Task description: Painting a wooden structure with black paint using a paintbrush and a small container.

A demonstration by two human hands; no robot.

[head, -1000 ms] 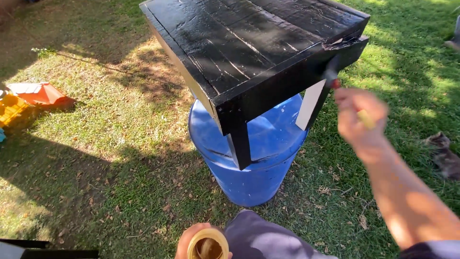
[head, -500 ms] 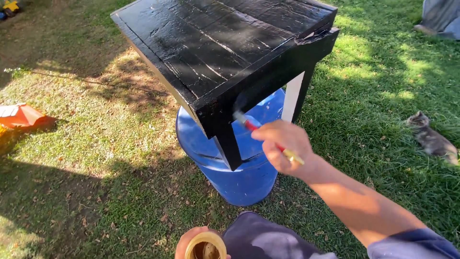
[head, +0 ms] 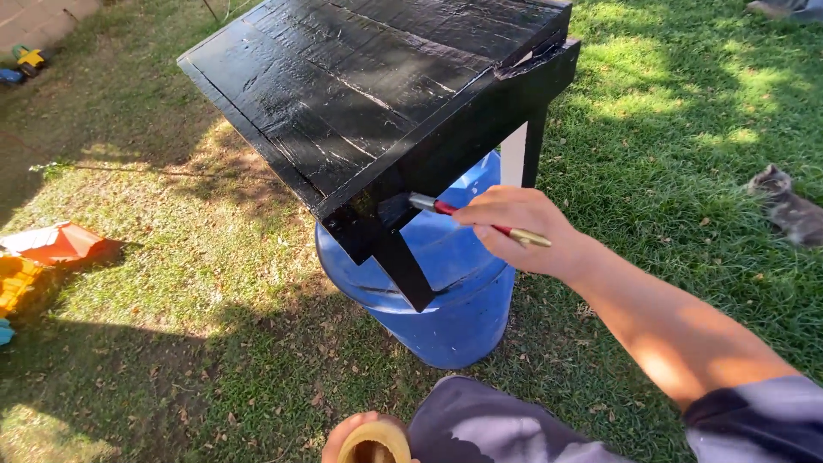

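A sunlit and shaded grass lawn [head: 171,343] fills the ground. On it stands a round blue plastic barrel [head: 446,300], and a glossy black-painted wooden bench [head: 377,94] rests tilted on top of the barrel, its near corner leg hanging down in front of the barrel. Well to the left of the barrel lie orange and yellow plastic toys [head: 43,257]; well to its right a grey cat [head: 784,206] lies on the grass. The right hand [head: 523,227] reaches in just right of the bench's near corner, fingers closed around a thin paintbrush with a red and gold handle [head: 480,221], its bristles touching the bench's black side rail. Below the barrel, the left hand [head: 356,437] grips a small round tan container [head: 375,444].
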